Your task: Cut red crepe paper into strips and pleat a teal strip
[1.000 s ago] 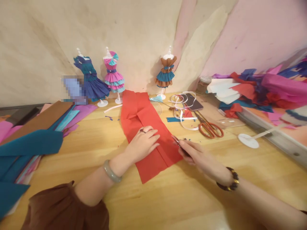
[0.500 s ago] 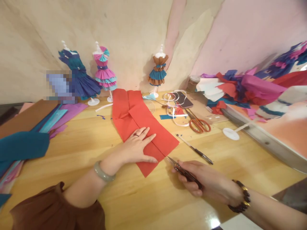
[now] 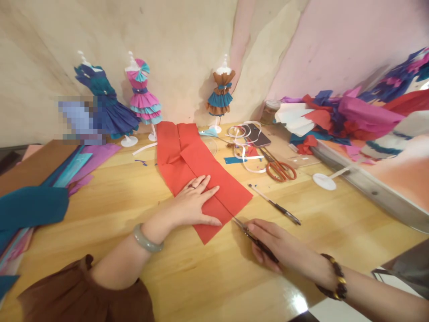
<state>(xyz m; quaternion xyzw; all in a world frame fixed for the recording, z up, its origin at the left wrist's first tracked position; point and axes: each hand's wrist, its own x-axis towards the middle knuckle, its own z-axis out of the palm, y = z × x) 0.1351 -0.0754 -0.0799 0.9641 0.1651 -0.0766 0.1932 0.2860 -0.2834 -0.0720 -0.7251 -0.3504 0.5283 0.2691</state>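
Observation:
Red crepe paper point(image 3: 214, 179) lies folded on the wooden table, a crease line running down its front part to the near edge. My left hand point(image 3: 197, 201) rests flat on this paper with fingers spread, pressing it to the table. To the right, my right hand point(image 3: 271, 246) is closed around the dark handle of a knife point(image 3: 250, 233). The narrow blade points up and left, its tip at the paper's near edge where the crease ends. Part of the handle is hidden by my fingers.
Orange-handled scissors point(image 3: 280, 171), a pen point(image 3: 284, 213) and white ribbon point(image 3: 246, 154) lie right of the paper. Small mannequins in paper dresses point(image 3: 219, 96) line the wall. Coloured paper point(image 3: 33, 205) is stacked left; a metal-edged tray point(image 3: 372, 188) stands right.
The knife tip has come up to the paper's near edge, at the crease. My left hand stays flat on the paper. The whole view has shifted slightly.

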